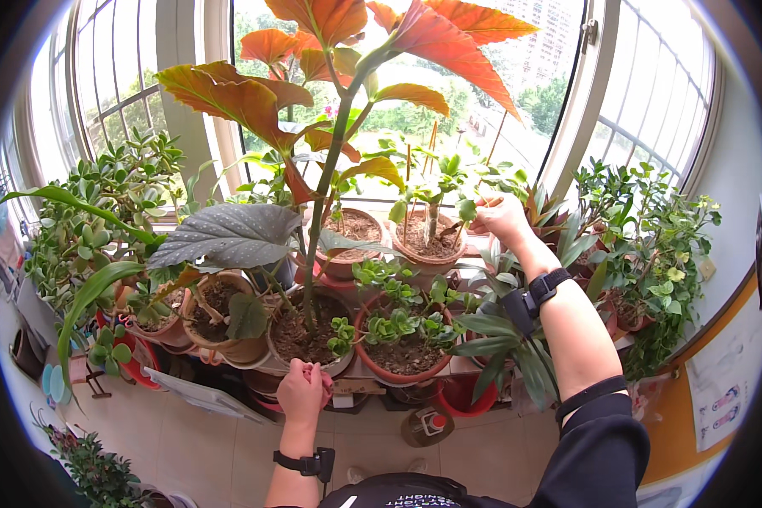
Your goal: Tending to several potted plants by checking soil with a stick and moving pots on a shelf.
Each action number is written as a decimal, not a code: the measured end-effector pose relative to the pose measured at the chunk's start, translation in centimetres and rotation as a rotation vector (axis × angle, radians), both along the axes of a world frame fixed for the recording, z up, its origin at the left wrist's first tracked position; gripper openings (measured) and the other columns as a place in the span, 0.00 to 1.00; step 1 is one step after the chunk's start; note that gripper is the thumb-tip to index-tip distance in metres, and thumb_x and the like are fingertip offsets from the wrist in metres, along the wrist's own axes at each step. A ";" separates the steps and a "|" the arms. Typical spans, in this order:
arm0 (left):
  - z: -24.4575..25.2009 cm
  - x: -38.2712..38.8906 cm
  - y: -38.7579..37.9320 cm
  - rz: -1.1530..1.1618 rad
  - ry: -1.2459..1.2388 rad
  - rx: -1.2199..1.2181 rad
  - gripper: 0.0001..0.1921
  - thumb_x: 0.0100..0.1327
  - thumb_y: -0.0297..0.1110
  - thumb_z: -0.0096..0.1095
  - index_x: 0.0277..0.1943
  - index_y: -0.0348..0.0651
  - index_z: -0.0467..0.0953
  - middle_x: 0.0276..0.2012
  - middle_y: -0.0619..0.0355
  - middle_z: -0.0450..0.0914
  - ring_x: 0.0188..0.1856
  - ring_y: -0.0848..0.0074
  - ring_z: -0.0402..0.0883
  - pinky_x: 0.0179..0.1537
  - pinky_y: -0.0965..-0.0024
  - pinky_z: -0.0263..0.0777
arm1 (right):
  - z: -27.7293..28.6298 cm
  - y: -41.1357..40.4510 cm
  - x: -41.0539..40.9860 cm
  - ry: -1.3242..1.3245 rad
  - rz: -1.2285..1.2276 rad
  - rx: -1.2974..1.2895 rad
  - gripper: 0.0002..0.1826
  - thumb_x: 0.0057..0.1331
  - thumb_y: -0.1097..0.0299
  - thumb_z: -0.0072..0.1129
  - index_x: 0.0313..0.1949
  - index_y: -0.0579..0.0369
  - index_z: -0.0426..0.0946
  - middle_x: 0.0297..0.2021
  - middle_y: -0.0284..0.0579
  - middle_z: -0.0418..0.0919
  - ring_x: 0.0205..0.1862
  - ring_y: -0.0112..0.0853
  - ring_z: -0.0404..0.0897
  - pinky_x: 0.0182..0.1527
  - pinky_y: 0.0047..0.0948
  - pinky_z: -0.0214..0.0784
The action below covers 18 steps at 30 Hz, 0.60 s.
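Note:
My left hand (300, 390) is closed around a crumpled pinkish-red cloth (326, 388), just in front of the pot holding a tall angel-wing begonia (336, 143). My right hand (505, 219) reaches to the back row, its bent fingertips at the leaves of a thick-stemmed plant (432, 219) in a terracotta pot (428, 255). Whether those fingers grip a leaf is too small to tell. Between my arms stands a round pot (401, 379) of bushy green succulents (390, 327). A large spotted begonia leaf (225, 235) spreads to the left.
A jade plant (95, 222) crowds the left; trailing vines (667, 279) hang at the right. Strap-leaved foliage (514, 349) lies under my right forearm. On the tiled floor (381, 438) stand a red bucket (468, 395) and a capped plastic jug (427, 427). Windows (546, 95) rise behind the pots.

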<state>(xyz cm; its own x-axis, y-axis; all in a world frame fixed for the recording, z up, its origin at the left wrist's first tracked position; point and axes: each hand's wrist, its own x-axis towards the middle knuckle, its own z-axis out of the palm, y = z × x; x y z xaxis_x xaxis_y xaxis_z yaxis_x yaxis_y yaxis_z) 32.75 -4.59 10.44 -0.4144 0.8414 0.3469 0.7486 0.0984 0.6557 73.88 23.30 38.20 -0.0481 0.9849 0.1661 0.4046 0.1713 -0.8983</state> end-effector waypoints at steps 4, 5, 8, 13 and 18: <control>0.0 -0.1 -0.1 0.012 0.006 -0.015 0.15 0.76 0.44 0.74 0.41 0.45 0.77 0.31 0.51 0.90 0.35 0.50 0.92 0.35 0.49 0.81 | -0.8 0.3 -0.4 0.034 0.000 -0.020 0.07 0.71 0.77 0.70 0.47 0.65 0.86 0.35 0.48 0.91 0.34 0.34 0.94 0.39 0.34 0.92; -0.1 0.0 0.0 0.010 0.008 -0.011 0.14 0.76 0.44 0.74 0.41 0.45 0.77 0.31 0.51 0.90 0.35 0.50 0.92 0.35 0.49 0.81 | -1.0 0.3 -0.3 0.017 -0.005 -0.006 0.07 0.71 0.76 0.70 0.47 0.66 0.87 0.35 0.48 0.91 0.34 0.34 0.94 0.39 0.34 0.92; 0.2 0.1 -0.2 0.013 0.025 -0.011 0.14 0.77 0.44 0.74 0.42 0.45 0.77 0.31 0.51 0.90 0.35 0.50 0.92 0.35 0.49 0.81 | -1.6 0.8 -0.5 -0.018 -0.024 0.035 0.07 0.72 0.74 0.71 0.46 0.66 0.88 0.35 0.47 0.91 0.34 0.33 0.94 0.39 0.33 0.91; -0.1 0.1 -0.1 0.016 0.026 -0.006 0.14 0.77 0.44 0.74 0.42 0.45 0.78 0.31 0.51 0.90 0.35 0.51 0.92 0.36 0.49 0.81 | -1.4 0.5 -0.7 0.049 -0.062 0.104 0.09 0.69 0.70 0.70 0.43 0.65 0.90 0.31 0.47 0.92 0.32 0.29 0.93 0.37 0.29 0.88; -0.1 0.3 -0.1 0.014 0.022 -0.002 0.14 0.77 0.44 0.74 0.42 0.45 0.78 0.31 0.51 0.90 0.35 0.51 0.92 0.35 0.49 0.81 | -2.2 0.9 -1.3 -0.186 -0.079 0.178 0.14 0.74 0.67 0.73 0.51 0.65 0.89 0.35 0.43 0.92 0.32 0.26 0.90 0.38 0.30 0.88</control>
